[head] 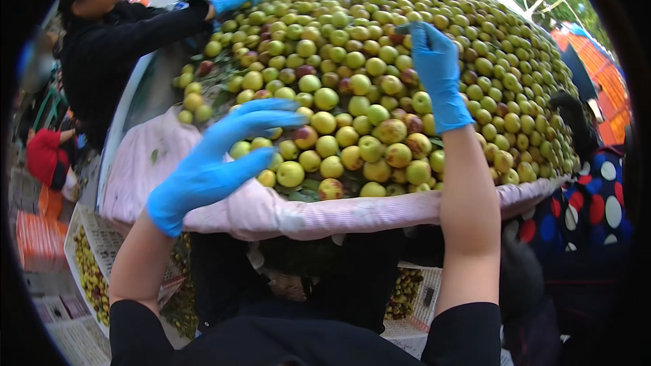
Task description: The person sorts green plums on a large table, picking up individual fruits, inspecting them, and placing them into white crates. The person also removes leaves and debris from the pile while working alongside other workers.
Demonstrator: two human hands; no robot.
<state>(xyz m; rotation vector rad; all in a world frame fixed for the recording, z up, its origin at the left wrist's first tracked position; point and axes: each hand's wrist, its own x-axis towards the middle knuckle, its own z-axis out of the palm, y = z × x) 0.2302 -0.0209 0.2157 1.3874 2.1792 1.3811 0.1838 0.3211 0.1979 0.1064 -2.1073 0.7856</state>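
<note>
A broad heap of round green fruit [325, 97], some blushed red or marked brown, lies on a table whose padded pink cloth edge [356, 217] runs before me. My left hand [218, 155], in a blue glove, hovers over the near left of the heap with fingers apart and nothing in it. Further out on the right, my right hand [434, 61], gloved in blue too, is over the heap with its fingers bent. Its fingertips are close to a reddish fruit [398, 37]; whether they touch or grip one cannot be made out. Leaves lie among the fruit.
A co-worker in dark clothes [117, 35] reaches a gloved hand onto the heap at the upper left. White plastic crates [104, 244] holding smaller fruit stand below left, another crate [424, 295] below right. Someone in spotted clothing [574, 208] is close on my right.
</note>
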